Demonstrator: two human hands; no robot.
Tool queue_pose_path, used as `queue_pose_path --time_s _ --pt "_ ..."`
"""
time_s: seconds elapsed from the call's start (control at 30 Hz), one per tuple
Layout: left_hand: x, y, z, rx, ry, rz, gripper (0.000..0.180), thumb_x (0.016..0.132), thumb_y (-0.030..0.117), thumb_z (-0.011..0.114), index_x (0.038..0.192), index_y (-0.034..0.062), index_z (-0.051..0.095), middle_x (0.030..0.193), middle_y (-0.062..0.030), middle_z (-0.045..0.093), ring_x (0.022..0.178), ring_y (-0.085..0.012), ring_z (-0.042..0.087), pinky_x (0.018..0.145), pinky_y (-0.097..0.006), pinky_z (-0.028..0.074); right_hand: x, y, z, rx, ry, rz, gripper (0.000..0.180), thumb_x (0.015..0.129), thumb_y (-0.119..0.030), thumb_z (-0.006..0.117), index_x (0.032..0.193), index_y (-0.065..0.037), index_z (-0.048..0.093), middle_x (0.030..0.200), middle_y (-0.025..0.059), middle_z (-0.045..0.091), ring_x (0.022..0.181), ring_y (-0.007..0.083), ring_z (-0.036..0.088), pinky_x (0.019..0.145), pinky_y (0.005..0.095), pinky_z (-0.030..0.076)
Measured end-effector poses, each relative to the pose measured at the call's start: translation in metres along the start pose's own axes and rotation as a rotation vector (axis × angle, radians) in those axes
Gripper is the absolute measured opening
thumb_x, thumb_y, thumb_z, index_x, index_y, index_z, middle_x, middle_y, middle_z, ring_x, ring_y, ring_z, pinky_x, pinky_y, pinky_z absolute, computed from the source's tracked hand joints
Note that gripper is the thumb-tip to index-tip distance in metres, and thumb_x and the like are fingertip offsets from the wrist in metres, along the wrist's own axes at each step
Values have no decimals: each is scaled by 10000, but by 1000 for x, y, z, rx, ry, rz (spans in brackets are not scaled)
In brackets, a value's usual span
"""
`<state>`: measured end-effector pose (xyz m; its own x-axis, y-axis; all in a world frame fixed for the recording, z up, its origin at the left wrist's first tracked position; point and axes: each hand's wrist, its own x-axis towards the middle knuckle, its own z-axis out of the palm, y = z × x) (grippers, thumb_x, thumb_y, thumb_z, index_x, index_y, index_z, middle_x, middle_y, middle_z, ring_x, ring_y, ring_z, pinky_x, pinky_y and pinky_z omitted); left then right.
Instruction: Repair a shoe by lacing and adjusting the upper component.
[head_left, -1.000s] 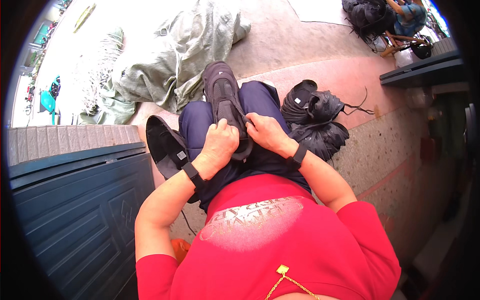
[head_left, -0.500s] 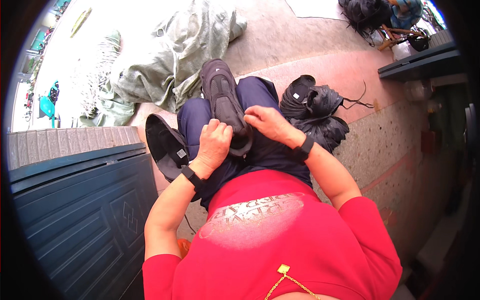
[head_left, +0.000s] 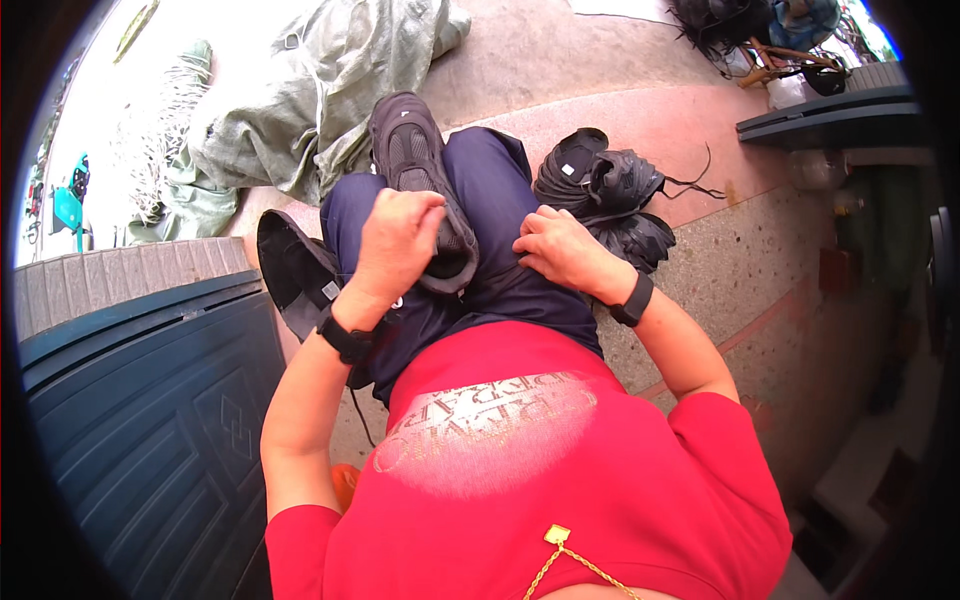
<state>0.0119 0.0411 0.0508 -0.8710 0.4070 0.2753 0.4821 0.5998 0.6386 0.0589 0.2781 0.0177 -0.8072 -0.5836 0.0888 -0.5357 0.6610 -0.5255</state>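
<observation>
A dark shoe (head_left: 417, 150) lies lengthwise on my lap between my thighs, with its mesh-like upper facing up. My left hand (head_left: 398, 240) is closed in a pinch over the near part of the shoe, covering some of it. Off to the shoe's right, my right hand (head_left: 570, 250) is held over my right thigh with its fingers curled together. Whatever either hand pinches is too small or hidden to make out. Another black shoe (head_left: 290, 265), its opening showing, sits beside my left leg.
Several dark shoes (head_left: 610, 190) are piled right of my legs, a loose lace trailing from them. A greyish-green sack (head_left: 290, 130) lies at far left, beside a white stringy bundle (head_left: 165, 150). Blue panelled doors (head_left: 160, 420) stand at left; a dark blue ledge (head_left: 830, 120) juts in at right.
My right hand has moved away from the shoe, rightward and nearer to me. The left hand has risen slightly along the shoe. The whole view has shifted a little.
</observation>
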Motion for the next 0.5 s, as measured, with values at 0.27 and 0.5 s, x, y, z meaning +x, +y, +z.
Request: queue_pose_path --time_s 0.27,0.5 --pt "-13 8 24 -154 -243 -98 114 762 79 578 846 10 613 746 -116 606 728 -270 544 662 -345 437 -1 -20 3 -181 -139 -248 56 678 -171 531 655 -131 563 727 10 453 765 172 451 663 296 352" --pt "-22 5 16 -345 -476 -153 199 750 107 609 925 12 612 785 -104 614 742 -214 561 686 -307 444 -4 -22 -9 93 69 -185 76 680 -74 582 753 -91 568 779 41 524 791 210 507 698 319 389"
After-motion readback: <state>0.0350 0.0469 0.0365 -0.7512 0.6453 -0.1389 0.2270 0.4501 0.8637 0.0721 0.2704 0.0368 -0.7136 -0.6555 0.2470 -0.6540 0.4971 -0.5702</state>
